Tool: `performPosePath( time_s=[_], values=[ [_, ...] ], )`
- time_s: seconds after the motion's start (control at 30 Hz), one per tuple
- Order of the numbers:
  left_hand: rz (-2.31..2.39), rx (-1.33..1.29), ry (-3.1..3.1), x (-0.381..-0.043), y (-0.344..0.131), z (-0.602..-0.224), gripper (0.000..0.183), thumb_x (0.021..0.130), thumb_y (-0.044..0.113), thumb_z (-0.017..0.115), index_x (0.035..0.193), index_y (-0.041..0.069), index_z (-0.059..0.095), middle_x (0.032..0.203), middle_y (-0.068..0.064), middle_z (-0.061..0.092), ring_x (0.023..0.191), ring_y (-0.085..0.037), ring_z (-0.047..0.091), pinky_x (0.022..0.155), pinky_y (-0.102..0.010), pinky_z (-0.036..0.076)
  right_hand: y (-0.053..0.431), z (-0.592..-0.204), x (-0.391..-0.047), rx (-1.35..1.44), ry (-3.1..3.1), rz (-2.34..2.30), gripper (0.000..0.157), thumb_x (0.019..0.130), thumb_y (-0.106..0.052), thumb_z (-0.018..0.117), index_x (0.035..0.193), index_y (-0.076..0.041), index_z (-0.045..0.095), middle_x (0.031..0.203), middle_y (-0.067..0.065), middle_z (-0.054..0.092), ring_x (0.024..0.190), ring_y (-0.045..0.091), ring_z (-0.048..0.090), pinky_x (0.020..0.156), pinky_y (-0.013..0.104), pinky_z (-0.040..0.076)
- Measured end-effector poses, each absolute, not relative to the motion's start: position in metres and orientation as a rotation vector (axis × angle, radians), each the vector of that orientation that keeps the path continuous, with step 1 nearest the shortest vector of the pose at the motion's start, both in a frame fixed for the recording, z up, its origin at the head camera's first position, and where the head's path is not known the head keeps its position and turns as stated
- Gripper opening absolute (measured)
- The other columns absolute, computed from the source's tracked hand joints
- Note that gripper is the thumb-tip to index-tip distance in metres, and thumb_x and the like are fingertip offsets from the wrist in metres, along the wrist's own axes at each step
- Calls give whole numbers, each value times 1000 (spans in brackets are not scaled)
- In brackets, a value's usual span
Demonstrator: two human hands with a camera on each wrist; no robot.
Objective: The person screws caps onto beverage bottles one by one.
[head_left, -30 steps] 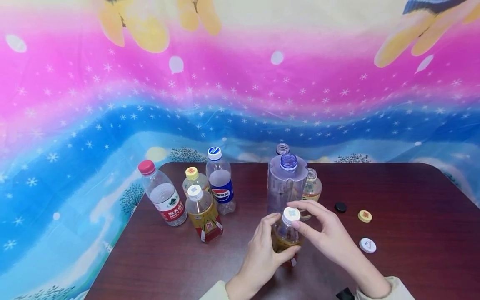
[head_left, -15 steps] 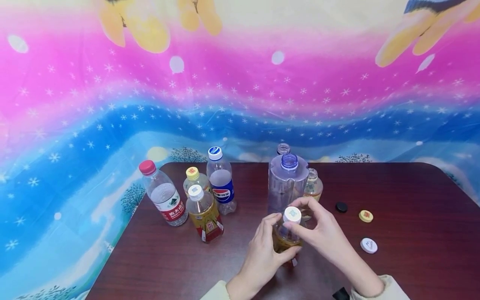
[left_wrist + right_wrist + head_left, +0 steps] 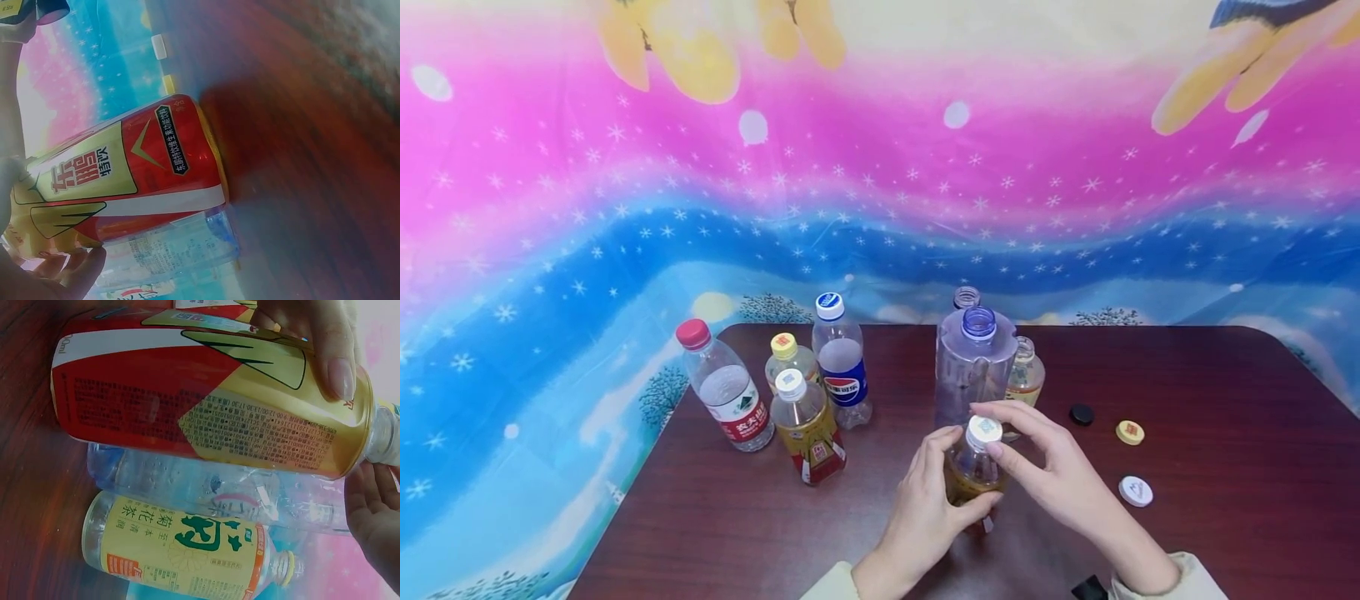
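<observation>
My left hand (image 3: pixel 917 512) grips the body of a drink bottle (image 3: pixel 972 486) and keeps it upright in the head view. The bottle has a gold and red label, plainly seen in the left wrist view. On its neck sits a white cap (image 3: pixel 984 431) with a printed top. My right hand (image 3: pixel 1056 467) pinches this cap, thumb on the near right side and index finger along the far side. Just behind stands a large clear purplish bottle (image 3: pixel 973 367) with an uncapped neck. A bottle with a yellow label (image 3: pixel 181 544) is beside it, also uncapped.
To the left stand a red-capped water bottle (image 3: pixel 730 396), a yellow-capped bottle (image 3: pixel 785 347), a cola bottle (image 3: pixel 844 367) and another gold-red bottle (image 3: pixel 811 433). Black (image 3: pixel 1081 414), yellow (image 3: pixel 1130 432) and white (image 3: pixel 1136 491) loose caps lie at right. Another open neck (image 3: pixel 967 297) shows at the back.
My right thumb moved left across the cap's front, then back to its right side, and the index finger curled and stretched again. The left hand and bottle stayed put.
</observation>
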State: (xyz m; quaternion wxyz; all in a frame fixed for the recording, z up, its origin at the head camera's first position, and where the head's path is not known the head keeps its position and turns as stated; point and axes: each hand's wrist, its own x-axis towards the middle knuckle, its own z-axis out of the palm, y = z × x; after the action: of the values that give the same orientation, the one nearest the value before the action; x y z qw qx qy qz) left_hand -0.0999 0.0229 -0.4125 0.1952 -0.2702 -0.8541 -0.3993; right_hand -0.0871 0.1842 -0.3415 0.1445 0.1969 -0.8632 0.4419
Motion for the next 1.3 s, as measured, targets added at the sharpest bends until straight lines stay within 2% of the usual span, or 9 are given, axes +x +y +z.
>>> performPosePath(
  time_s=[0.47, 0.6, 0.73, 0.8, 1.07, 1.3],
  values=[
    [-1150, -739, -2392, -100, 23, -412, 74, 74, 36, 81, 130, 11, 41, 127, -3, 55, 113, -18, 58, 91, -34, 53, 177, -340, -88, 329, -2469, 1345, 32, 80, -10, 75, 109, -13, 62, 102, -1, 62, 90, -4, 55, 71, 21, 51],
    [-1146, -745, -2389, -100, 23, -412, 74, 73, 35, 82, 130, 10, 41, 127, -4, 55, 113, -18, 58, 91, -35, 53, 178, -341, -88, 349, -2509, 1322, 39, 81, -13, 74, 118, -13, 61, 110, -1, 62, 96, -7, 53, 76, 22, 51],
    [-1145, -749, -2402, -99, 23, -412, 74, 73, 34, 81, 130, 10, 40, 128, -5, 55, 114, -19, 58, 92, -36, 53, 182, -342, -87, 468, -2563, 1312, 43, 89, -15, 66, 131, -17, 56, 126, 1, 60, 110, -9, 49, 83, 25, 51],
    [-1137, -751, -2409, -99, 23, -412, 74, 74, 35, 81, 130, 10, 40, 128, -5, 55, 114, -19, 58, 92, -36, 53, 185, -342, -86, 524, -2568, 1305, 42, 92, -13, 62, 133, -18, 55, 130, 2, 59, 113, -9, 49, 84, 25, 51],
    [-1142, -747, -2401, -100, 22, -412, 74, 74, 36, 81, 130, 10, 40, 128, -4, 55, 114, -18, 58, 91, -35, 53, 186, -342, -87, 508, -2566, 1294, 38, 91, -14, 63, 129, -17, 58, 126, 1, 62, 111, -11, 50, 83, 23, 51],
    [-1162, -744, -2397, -99, 23, -412, 73, 74, 36, 81, 130, 11, 40, 127, -4, 55, 114, -18, 58, 91, -35, 53, 184, -340, -88, 413, -2557, 1308, 34, 86, -13, 69, 119, -16, 61, 113, -1, 65, 98, -6, 55, 75, 21, 51]
  ],
)
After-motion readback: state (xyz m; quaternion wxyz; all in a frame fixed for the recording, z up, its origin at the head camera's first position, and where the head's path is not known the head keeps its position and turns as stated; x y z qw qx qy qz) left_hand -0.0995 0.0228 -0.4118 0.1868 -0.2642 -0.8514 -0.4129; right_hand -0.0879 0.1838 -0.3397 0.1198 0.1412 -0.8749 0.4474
